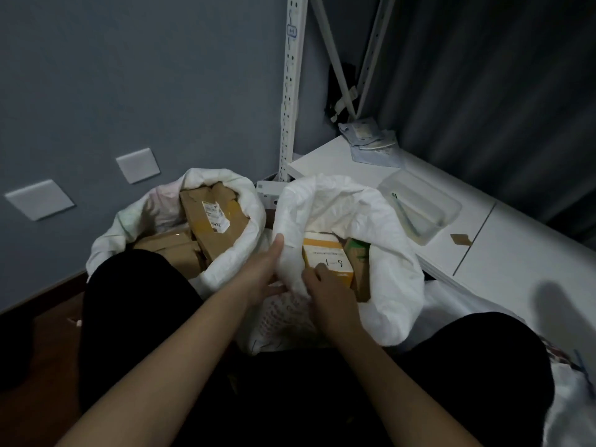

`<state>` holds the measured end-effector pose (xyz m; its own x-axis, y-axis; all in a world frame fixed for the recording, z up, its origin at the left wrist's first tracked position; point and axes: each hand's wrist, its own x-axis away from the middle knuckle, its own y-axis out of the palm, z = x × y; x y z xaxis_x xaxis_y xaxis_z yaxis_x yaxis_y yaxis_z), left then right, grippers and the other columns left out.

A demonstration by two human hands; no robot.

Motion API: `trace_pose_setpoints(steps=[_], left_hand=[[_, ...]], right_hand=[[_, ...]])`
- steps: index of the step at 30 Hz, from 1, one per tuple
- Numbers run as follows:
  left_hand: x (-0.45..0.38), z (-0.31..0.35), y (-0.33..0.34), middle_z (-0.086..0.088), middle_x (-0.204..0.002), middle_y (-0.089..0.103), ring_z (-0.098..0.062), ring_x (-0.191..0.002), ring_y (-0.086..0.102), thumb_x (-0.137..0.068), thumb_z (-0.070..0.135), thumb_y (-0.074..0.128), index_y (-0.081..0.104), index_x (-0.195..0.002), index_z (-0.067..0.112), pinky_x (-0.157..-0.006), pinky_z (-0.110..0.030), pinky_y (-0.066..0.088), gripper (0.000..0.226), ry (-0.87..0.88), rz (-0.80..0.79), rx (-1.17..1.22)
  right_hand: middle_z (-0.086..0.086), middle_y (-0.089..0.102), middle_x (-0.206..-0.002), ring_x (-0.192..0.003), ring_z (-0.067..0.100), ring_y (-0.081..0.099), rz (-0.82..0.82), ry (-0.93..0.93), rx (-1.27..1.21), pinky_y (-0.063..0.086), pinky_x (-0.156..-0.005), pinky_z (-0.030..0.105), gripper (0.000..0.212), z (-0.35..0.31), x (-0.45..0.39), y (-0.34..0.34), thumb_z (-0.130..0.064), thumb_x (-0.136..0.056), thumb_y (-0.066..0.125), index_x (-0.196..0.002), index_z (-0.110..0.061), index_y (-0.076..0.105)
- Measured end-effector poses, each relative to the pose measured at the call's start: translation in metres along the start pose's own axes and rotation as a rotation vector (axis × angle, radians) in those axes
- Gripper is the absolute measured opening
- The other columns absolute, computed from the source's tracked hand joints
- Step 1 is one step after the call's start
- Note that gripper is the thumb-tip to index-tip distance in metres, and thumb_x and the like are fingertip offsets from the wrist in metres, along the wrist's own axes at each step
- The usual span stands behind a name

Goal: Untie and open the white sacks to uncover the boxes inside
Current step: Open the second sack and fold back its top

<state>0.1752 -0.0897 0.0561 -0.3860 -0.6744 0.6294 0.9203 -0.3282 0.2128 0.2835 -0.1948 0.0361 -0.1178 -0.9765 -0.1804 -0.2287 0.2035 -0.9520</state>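
Note:
Two white sacks stand open in front of me. The left sack point(245, 201) has its rim rolled down and shows several brown cardboard boxes point(219, 233), one with a white label. The right sack point(380, 221) shows an orange and white box point(325, 253) marked by hand, with a green and brown box point(358, 253) beside it. My left hand point(264, 272) grips the near left rim of the right sack from outside, thumb up along the fabric. My right hand point(325, 291) pinches the same fold of rim from inside, just in front of the orange box.
A low white shelf board point(503, 253) runs along the right, carrying a clear plastic tray point(419, 208) and some packets point(371, 140). A white perforated rack post point(290, 91) rises behind the sacks. Grey wall lies to the left, dark curtain to the right. My black-clad knees flank the sacks.

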Motion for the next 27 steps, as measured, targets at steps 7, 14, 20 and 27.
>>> trace_pose_setpoints(steps=[7, 14, 20, 27], left_hand=[[-0.014, -0.013, -0.002, -0.014, -0.130, 0.056, -0.029, -0.115, 0.055, -0.097, 0.028, 0.053, 0.046, -0.133, 0.003, -0.091, -0.041, 0.051, 0.044, -0.032, 0.032, 0.077], [-0.005, -0.003, -0.009, -0.013, -0.100, 0.063, -0.021, -0.089, 0.062, -0.095, 0.014, 0.052, 0.056, -0.109, 0.002, -0.070, -0.029, 0.053, 0.019, -0.114, -0.039, -0.070], [-0.019, 0.007, 0.001, -0.014, -0.121, 0.059, -0.029, -0.109, 0.058, -0.094, 0.026, 0.054, 0.051, -0.124, 0.002, -0.095, -0.042, 0.050, 0.038, -0.043, 0.050, -0.134], [-0.031, 0.000, -0.010, -0.009, -0.107, 0.062, -0.016, -0.102, 0.062, -0.100, 0.025, 0.045, 0.056, -0.109, 0.005, -0.089, -0.028, 0.047, 0.025, -0.040, -0.146, -0.009]], right_hand=[[-0.005, 0.051, -0.086, -0.075, 0.009, 0.051, -0.008, 0.267, -0.457, 0.038, -0.059, 0.026, 0.051, -0.002, 0.004, -0.011, -0.065, -0.073, 0.065, -0.090, -0.021, 0.045], [0.002, 0.055, -0.082, -0.066, 0.017, 0.054, 0.219, 0.060, -0.172, 0.027, -0.053, 0.021, 0.017, -0.022, 0.007, 0.012, -0.012, -0.078, 0.044, -0.092, -0.021, 0.038], [0.004, 0.051, -0.086, -0.074, 0.023, 0.051, 0.079, -0.121, -0.131, 0.032, -0.060, 0.028, 0.017, -0.008, 0.010, 0.021, -0.034, -0.080, 0.045, -0.092, -0.021, 0.046], [-0.012, 0.053, -0.086, -0.076, -0.003, 0.053, 0.116, 0.545, -0.890, 0.039, -0.061, 0.014, 0.033, -0.023, -0.022, 0.004, -0.033, -0.081, 0.074, -0.097, -0.020, 0.047]])
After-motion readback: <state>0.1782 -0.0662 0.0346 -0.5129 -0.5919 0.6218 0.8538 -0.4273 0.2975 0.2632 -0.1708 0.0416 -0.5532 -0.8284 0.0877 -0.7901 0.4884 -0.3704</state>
